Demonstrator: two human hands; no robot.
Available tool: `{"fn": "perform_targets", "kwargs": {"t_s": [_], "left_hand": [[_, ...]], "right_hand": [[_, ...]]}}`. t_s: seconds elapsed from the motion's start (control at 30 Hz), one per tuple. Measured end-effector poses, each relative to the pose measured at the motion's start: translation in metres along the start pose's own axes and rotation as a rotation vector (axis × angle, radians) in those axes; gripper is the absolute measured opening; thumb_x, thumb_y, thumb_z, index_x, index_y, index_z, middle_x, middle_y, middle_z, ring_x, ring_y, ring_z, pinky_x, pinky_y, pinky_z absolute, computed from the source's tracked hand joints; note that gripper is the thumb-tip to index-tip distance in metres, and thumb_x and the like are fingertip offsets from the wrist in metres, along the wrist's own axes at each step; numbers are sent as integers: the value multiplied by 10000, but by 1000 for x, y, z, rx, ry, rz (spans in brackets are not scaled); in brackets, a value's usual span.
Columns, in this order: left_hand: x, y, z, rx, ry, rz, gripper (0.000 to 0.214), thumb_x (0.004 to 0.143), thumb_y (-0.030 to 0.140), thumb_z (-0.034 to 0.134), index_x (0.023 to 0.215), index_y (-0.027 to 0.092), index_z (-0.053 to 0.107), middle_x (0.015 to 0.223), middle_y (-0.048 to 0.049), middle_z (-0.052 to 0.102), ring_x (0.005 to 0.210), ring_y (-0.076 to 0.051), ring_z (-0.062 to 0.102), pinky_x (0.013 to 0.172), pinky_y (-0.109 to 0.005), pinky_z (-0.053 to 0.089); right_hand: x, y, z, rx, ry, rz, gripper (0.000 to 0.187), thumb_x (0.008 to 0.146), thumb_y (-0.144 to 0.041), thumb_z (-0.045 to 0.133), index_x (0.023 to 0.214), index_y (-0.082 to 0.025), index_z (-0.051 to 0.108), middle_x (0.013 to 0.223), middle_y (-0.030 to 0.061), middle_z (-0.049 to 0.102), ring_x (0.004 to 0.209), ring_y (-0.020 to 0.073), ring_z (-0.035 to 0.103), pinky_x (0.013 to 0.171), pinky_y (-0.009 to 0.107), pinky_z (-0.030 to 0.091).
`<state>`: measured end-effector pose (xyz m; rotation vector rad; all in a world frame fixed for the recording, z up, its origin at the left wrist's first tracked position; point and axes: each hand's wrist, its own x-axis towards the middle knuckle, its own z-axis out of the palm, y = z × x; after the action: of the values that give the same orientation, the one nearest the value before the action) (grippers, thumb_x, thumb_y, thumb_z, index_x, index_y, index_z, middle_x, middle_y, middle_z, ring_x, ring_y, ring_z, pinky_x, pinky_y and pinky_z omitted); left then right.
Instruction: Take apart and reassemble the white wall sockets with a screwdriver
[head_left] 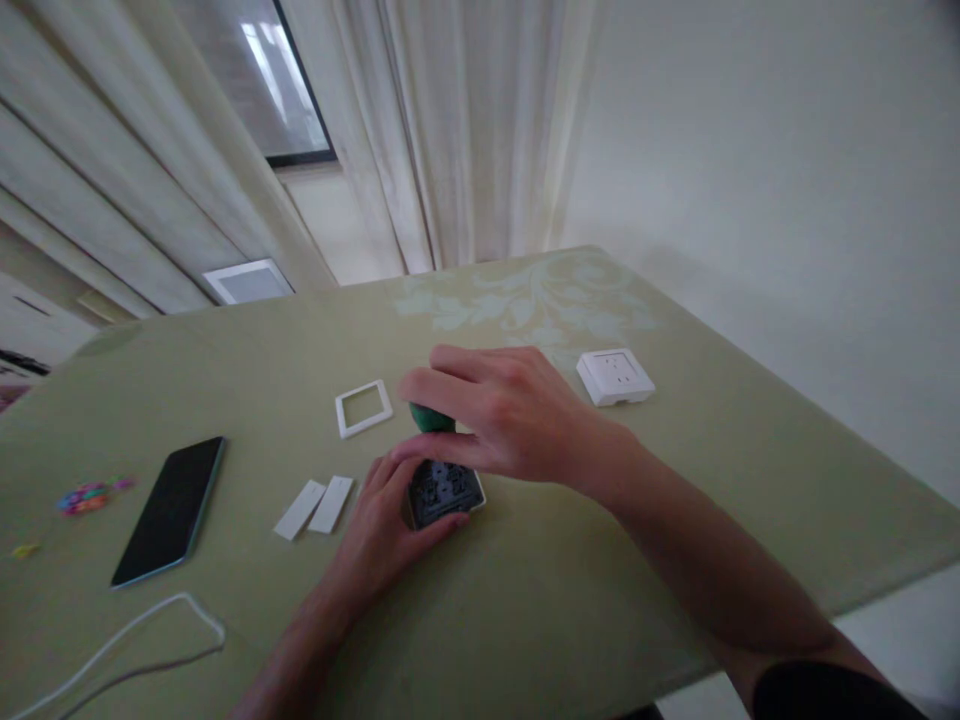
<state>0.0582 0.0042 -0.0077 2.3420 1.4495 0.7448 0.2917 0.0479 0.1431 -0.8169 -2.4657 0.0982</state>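
Observation:
My right hand [499,410] is closed around the green handle of a screwdriver [431,418], held over a switch module. The screwdriver's tip is hidden behind my fingers. Dark inner parts show on the switch module [444,492], which lies on the table inside a pale rim. My left hand [394,505] grips its left side, thumb along the near edge and fingers at the far edge. To the left of that hand lie two white rocker covers [330,504]. A white square frame [364,408] rests just beyond them.
A white wall socket [615,377] sits at the right on the green tablecloth [570,600]. On the left are a black phone [171,512], a white cable [180,600] and a small heap of colourful beads [86,497]. Curtains [480,130] hang behind the table.

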Motion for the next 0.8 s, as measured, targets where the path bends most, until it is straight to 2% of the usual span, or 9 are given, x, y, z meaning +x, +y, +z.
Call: {"fn": "perform_targets", "kwargs": {"t_s": [0.13,0.2,0.3,0.37,0.47,0.53,0.63,0.7,0.8], "left_hand": [[-1,-3,1,-7,-1,12,651,844,451,833,1404,254,565,1369,-102,640,1277,-352,598,1059,-518,550],[0,-4,2,-1,3,11,657,842,449,832,1409,255,564,1377,-104,636,1287,-360,592,1060,-524,549],[1,-5,2,4,-6,0,603,846,437,826,1369,253,589,1330,-100,652,1246,-357,610,1026,-525,566],[1,-6,2,-6,-11,3,605,843,437,830,1367,251,592,1324,-101,656,1244,-356,613,1028,-527,566],[0,-7,3,-38,-14,10,658,850,421,830,1430,267,560,1368,-93,646,1282,-342,602,1076,-518,546],[0,-7,4,-55,-15,5,682,856,407,829,1462,277,544,1396,-84,637,1299,-328,598,1100,-503,536],[-1,-7,6,-75,-15,-1,699,841,402,845,1461,271,551,1411,-86,634,1307,-326,598,1108,-494,534],[0,-7,6,-84,-14,-6,704,829,397,856,1454,269,557,1410,-88,634,1310,-328,598,1115,-499,530],[0,-6,5,-71,-11,-11,705,822,415,864,1445,271,566,1406,-90,635,1308,-336,595,1111,-508,530]], "right_hand": [[-2,-2,-6,173,-92,-49,403,1097,-238,514,1500,-232,516,1306,63,674,1098,165,632,868,276,476],[-3,-2,-6,154,-86,-50,367,1096,-275,529,1461,-258,565,1217,51,679,1031,167,637,843,283,481],[-2,-3,-2,59,-17,8,307,1074,-402,573,1303,-226,678,1141,67,664,992,198,635,796,307,482],[-2,-3,0,99,-16,36,339,1072,-385,574,1358,-216,643,1201,82,665,1057,210,635,844,320,493],[-3,1,-1,251,-57,38,426,1068,-234,556,1492,-249,526,1281,79,679,1127,199,634,947,338,487],[-3,5,0,294,-24,59,375,1030,-243,639,1401,-248,586,1232,63,710,1078,195,649,931,335,486],[0,9,8,296,83,153,338,924,-400,796,1166,-209,656,1107,45,731,939,184,660,839,314,494],[2,9,14,361,102,177,351,929,-403,789,1184,-210,643,1158,54,723,974,184,669,839,304,508],[3,6,17,575,-51,137,319,992,-270,703,1297,-251,610,1230,40,719,1070,177,693,884,292,535]]}}
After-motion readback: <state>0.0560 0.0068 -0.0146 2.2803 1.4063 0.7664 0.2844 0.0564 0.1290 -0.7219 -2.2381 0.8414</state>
